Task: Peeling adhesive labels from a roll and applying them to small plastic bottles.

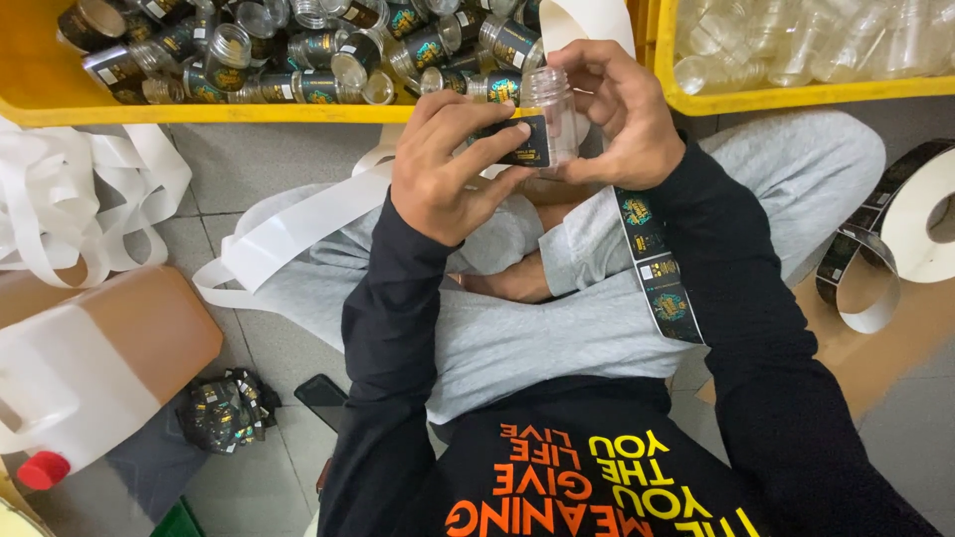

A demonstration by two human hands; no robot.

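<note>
Two hands meet over the lap, pressing a black label onto a clear jar.

Left hand [448, 164] curls in with thumb and fingers pinching the black label [524, 142] flat against the clear plastic jar [552, 109]; right hand [622, 114] cups the jar from the far side, fingers wrapped round it. A strip of labels [657, 268] hangs from the right forearm toward a label roll [895, 234]. Just beyond the hands, a yellow tray [199, 111] holds labelled jars and a second yellow tray [796, 96] holds bare ones. White backing tape [288, 234] and a large jug [90, 368] crowd the floor on the left; crossed legs fill the space beneath.
</note>
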